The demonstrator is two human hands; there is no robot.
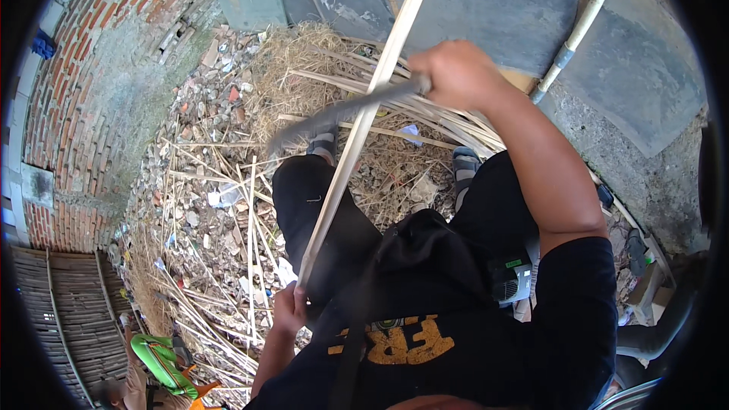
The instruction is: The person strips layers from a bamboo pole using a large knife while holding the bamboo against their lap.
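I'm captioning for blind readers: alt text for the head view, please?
A person's right hand holds a dark blade across a long pale strip, whose near end the left hand grips. More strips lie on littered ground.

Matt metal blade point(330, 115), wooden strip point(350, 158)

A weathered red-brick wall point(99, 53) curves down the upper left, above a bamboo-slat panel point(72, 311) at lower left. Beside that panel shows bright green clothing point(157, 361). Stony rubble point(194, 106) spreads left of centre, dry straw point(281, 68) toward upper centre. A pale pipe point(588, 15) slants across the upper right.
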